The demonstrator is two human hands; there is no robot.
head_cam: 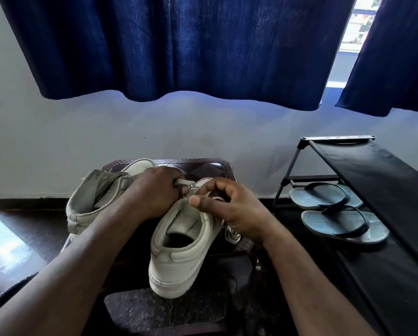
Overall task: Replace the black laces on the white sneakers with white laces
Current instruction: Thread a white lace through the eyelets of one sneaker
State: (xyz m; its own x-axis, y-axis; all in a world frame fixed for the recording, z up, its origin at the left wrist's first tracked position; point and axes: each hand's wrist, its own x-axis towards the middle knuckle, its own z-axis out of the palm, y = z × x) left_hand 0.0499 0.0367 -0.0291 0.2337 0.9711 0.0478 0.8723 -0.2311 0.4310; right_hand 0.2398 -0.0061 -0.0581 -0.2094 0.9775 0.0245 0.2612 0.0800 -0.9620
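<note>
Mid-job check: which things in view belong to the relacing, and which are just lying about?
Job: near sneaker, far sneaker, lace, left hand and right hand, both holding the lace.
Lying about: flip-flops, rack, curtains.

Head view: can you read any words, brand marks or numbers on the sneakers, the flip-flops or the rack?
No readable text anywhere.
The near sneaker and far sneaker: no logo or size shows; the left hand and right hand, pinching the white lace, cover the eyelets.
The flip-flops: textured pattern only.
The shoe rack top bar: pale marks, too blurred to read.
</note>
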